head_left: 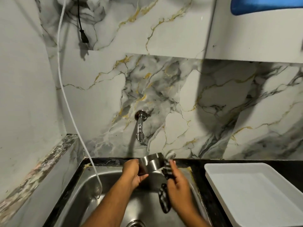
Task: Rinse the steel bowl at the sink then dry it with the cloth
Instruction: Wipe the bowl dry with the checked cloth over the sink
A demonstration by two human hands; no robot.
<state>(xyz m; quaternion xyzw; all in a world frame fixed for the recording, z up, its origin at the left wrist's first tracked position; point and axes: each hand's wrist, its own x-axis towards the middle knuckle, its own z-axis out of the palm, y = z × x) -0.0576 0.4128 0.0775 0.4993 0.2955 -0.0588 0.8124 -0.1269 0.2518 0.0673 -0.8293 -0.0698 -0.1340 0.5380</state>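
Observation:
Above the steel sink [85,194] my left hand [133,172] grips the steel bowl [151,163], tilted on its side with its outer wall facing me. My right hand [177,182] holds a black-and-white patterned cloth [165,171] pressed against the bowl's right side. One end of the cloth pokes up past the bowl's rim and the other hangs down below my right hand. The chrome tap [139,128] sticks out of the marble wall above the bowl; no water is seen running from it.
A white plastic tray [255,192] lies on the black counter right of the sink. A white hose [72,115] hangs down the left wall into the sink. A black cable [82,30] dangles at the upper left. The sink drain [136,224] is at the bottom edge.

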